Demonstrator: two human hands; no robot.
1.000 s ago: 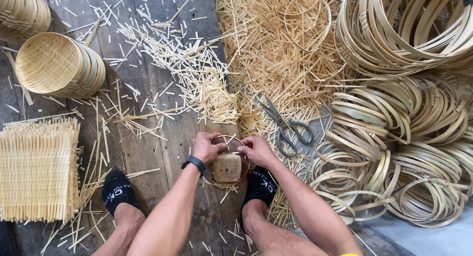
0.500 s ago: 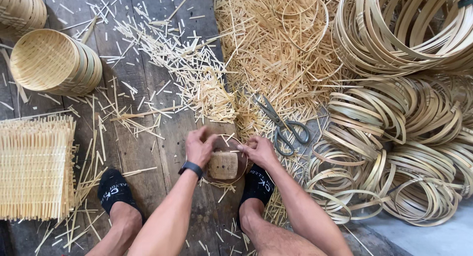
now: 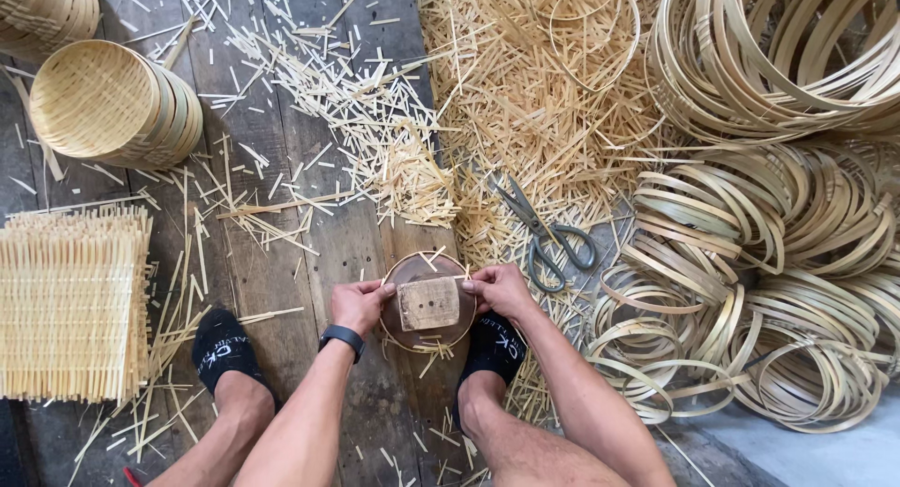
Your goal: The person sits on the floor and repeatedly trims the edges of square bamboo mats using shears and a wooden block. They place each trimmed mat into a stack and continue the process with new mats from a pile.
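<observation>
Right now my left hand [image 3: 356,304] and right hand [image 3: 502,290] pinching the bamboo hoop [image 3: 389,332] around a round wooden mould [image 3: 427,304], lower centre, scissors [image 3: 544,234] just right.

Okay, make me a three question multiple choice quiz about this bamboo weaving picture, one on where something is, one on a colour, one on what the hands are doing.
1. Where do the scissors lie?
A. Right of the hands, on the bamboo scraps
B. Inside the stacked baskets
C. On the woven mats

2. What colour are the socks?
A. White
B. Black
C. Red

3. How do the hands stand on the round mould?
A. Both lifted clear of it
B. Only one touches it
C. Left hand and right hand grip opposite sides

Answers:
1 A, the scissors rest among scraps just up and right of the right hand.
2 B, both feet wear black socks.
3 C, each hand holds one edge of the mould, with a thin bamboo hoop around it.
</observation>
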